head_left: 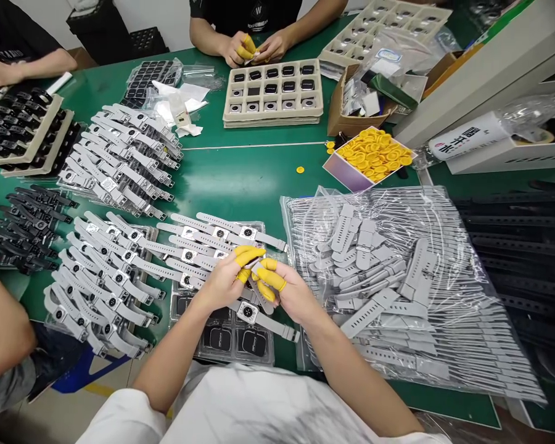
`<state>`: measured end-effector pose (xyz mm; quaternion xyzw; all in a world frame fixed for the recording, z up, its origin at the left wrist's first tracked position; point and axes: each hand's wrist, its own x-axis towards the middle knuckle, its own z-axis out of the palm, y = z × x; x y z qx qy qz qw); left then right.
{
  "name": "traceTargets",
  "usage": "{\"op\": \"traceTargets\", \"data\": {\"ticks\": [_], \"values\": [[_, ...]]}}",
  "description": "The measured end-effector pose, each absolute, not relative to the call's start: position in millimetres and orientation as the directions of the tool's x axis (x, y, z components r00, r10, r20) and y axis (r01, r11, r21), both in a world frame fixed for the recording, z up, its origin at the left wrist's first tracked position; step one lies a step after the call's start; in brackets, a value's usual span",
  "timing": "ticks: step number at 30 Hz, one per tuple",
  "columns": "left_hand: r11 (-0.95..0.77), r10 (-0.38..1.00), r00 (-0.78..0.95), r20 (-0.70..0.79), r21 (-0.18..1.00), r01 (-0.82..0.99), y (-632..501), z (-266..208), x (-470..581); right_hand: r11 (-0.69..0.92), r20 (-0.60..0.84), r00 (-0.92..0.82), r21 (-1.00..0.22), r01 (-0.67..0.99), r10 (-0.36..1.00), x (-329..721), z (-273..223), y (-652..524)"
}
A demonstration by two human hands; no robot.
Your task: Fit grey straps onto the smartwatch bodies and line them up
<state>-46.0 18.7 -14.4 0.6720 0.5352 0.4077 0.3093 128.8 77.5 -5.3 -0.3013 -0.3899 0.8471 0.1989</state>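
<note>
My left hand (226, 277), with yellow finger cots, is closed on a smartwatch case, mostly hidden by the fingers. Pressed close against it, my right hand (289, 287), also in yellow cots, grips a light grey watch strap (262, 298). Fingertips cover the spot where case and strap meet. Below them lies a clear plastic tray (198, 354) with black-faced watch cases (252, 342) in its pockets. Grey-strapped watches (248, 312) rest across that tray, sensor side up. To the right, loose grey straps (367, 243) are heaped on a large plastic bag of straps (472, 333).
More grey-strapped watches (115, 160) are stacked at left, beside black ones (28, 228). An open box of yellow finger cots (374, 154) stands beyond the bag. Across the green table (240, 169), a co-worker's hands (259, 49) work behind a beige tray (272, 117) of watch cases.
</note>
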Motion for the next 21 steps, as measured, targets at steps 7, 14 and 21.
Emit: {"op": "traceTargets", "data": {"ticks": [7, 14, 21], "values": [[-0.219, 0.976, 0.120, 0.183, 0.856, 0.469, 16, -7, -44, -0.693, -0.390, -0.709, -0.695, -0.191, 0.587, 125, -5, 75], [-0.245, 0.969, 0.183, 0.166, 0.740, 0.627, 14, -2, -46, -0.725, -0.447, -0.701, -0.673, -0.146, 0.556, 127, -6, 77], [-0.285, 0.958, 0.210, 0.195, 0.726, 0.626, 17, -1, -48, -0.681, -0.417, -0.714, -0.723, -0.115, 0.563, 126, -7, 76]]}}
